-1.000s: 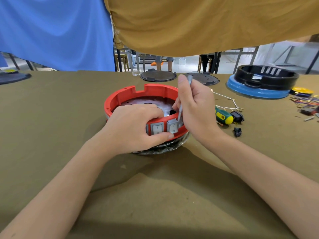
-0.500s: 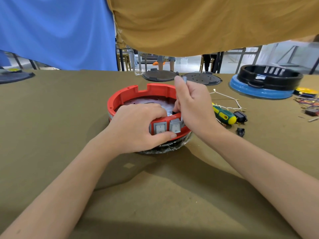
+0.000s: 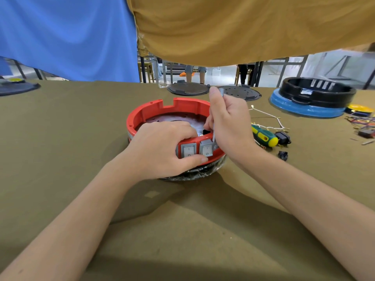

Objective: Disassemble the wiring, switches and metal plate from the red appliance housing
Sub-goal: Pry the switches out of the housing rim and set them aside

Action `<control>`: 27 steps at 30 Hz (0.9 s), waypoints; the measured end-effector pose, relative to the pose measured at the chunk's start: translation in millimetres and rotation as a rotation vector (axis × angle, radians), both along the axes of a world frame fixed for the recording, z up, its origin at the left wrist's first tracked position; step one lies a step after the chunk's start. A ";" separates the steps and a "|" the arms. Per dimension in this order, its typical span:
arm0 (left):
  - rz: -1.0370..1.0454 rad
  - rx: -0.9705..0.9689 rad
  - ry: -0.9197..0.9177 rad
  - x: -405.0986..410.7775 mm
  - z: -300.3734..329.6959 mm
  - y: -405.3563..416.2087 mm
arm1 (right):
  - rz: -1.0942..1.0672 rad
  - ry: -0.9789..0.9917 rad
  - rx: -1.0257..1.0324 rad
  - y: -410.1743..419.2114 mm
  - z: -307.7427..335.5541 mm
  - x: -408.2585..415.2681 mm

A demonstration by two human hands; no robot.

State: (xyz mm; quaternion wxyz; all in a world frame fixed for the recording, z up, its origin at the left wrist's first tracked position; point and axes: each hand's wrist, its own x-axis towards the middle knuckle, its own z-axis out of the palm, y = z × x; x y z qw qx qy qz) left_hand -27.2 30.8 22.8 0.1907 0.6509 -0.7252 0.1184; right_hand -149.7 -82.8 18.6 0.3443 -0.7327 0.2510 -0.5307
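While blue and ochre cloths (image 3: 243, 27) hang behind, an olive-covered bench (image 3: 60, 138) carries the red housing (image 3: 154, 110) at its middle. The left hand (image 3: 162, 147) clamps its grip on the rim beside two switches (image 3: 188, 149); the right hand (image 3: 229, 126) grips a grey tool (image 3: 221, 92).

Counter (image 3: 60, 159): broad surface under an olive-brown cloth, creased toward the near edge. Hangings: blue fabric sheet (image 3: 67, 35) at upper left; mustard-tan fabric sheet (image 3: 243, 27) draped across the upper right, its lower hem sagging. Beyond, through the gap below the hangings: pale floor (image 3: 223, 71), brightly lit; wooden stool (image 3: 146, 69); dark metal frame legs (image 3: 257, 74) of further furniture; lower legs of two standing people (image 3: 194, 73), partly hidden. Light: even, diffuse, brightest at far right.
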 end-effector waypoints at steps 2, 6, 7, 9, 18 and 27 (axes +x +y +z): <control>0.005 0.008 -0.007 0.0 0.1 0.3 | 0.029 0.067 0.016 -1.4 4.1 2.6; 0.001 0.003 0.013 -0.2 0.6 1.3 | 0.042 0.054 -0.021 0.3 5.2 -0.3; 0.003 0.008 0.013 0.1 1.0 1.3 | 0.033 0.005 -0.030 0.8 5.9 -2.7; -0.003 0.016 0.023 0.7 1.3 1.2 | 0.027 -0.117 -0.032 2.2 9.3 -7.6; -0.030 0.029 0.059 0.4 3.1 1.2 | 0.123 0.017 -0.346 21.0 8.5 -6.1; -0.041 0.051 0.107 -0.4 4.2 3.2 | 0.186 0.202 -0.257 13.6 18.7 -1.0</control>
